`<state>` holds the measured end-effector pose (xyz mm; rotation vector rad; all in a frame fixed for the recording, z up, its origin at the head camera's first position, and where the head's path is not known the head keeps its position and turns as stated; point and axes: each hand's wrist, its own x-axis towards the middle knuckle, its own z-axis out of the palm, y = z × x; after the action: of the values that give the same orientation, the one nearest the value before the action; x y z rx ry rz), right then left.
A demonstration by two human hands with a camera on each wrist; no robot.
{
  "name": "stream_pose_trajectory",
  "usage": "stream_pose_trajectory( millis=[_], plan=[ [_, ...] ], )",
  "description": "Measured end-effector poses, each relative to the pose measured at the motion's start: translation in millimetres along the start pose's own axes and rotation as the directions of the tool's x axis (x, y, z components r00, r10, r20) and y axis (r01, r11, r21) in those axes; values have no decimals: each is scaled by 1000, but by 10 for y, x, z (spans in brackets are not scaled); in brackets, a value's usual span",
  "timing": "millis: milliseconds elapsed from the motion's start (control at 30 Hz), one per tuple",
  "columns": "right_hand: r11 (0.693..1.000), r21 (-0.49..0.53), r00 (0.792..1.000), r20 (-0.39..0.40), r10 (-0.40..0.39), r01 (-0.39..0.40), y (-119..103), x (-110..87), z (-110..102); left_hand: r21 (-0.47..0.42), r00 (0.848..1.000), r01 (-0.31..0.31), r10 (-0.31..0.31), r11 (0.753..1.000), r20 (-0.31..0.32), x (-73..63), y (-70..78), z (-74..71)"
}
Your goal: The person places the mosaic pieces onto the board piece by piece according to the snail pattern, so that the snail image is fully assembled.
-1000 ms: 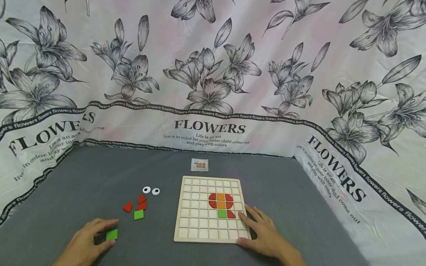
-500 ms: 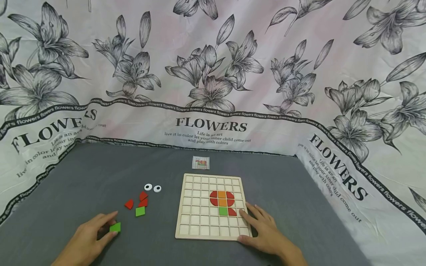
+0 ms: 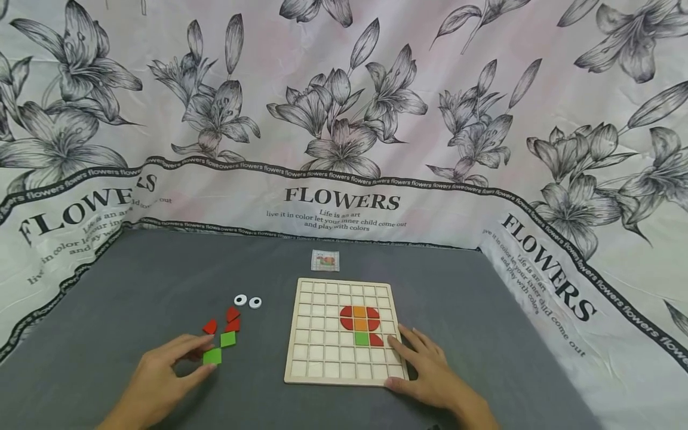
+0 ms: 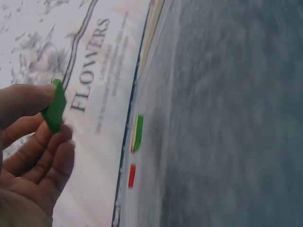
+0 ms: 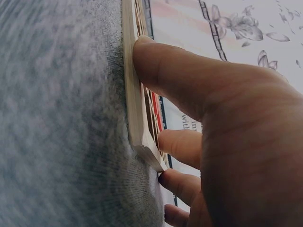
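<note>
In the head view my left hand (image 3: 161,373) pinches a green square tile (image 3: 212,356) between thumb and fingers. From the left wrist, the green tile (image 4: 55,108) is seen edge-on at the thumb tip, the lower fingers loosely bent beneath it. On the right, a wooden grid board (image 3: 317,374) lies on the table, with red quarter-circle, orange and green tiles in its cells. My right hand (image 3: 430,370) rests on the board's near right corner, fingers spread. In the right wrist view, the thumb (image 5: 165,66) touches the board's rim (image 5: 136,109).
Another green tile (image 3: 228,338) lies just beyond my left hand. Several red pieces (image 3: 233,314) are behind it, and two round eye pieces (image 3: 255,303) farther back. A small picture card (image 3: 325,261) lies beyond the board. Flower-printed cloth (image 3: 344,203) walls the table's back and sides.
My left hand, with the green tile pinched in it, has moved right and slightly forward toward the other green tile. The right hand stays at the board's corner.
</note>
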<state>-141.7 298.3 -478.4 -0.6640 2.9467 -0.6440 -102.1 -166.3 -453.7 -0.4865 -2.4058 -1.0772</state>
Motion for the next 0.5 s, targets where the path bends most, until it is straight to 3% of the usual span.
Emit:
stream_pose_trajectory(
  millis=[133, 300, 500],
  plan=[
    [1000, 2, 1000, -1, 2, -2, 6, 0, -5, -48, 996, -85, 83, 995, -30, 74, 44, 72],
    [1000, 2, 1000, 13, 10, -10, -15, -4, 2, -85, 980, -193, 188, 978, -65, 162, 98, 144],
    [1000, 2, 1000, 7, 9, -9, 4, 6, 8, -166, 966, -258, 250, 952, -73, 305, 196, 294]
  ],
)
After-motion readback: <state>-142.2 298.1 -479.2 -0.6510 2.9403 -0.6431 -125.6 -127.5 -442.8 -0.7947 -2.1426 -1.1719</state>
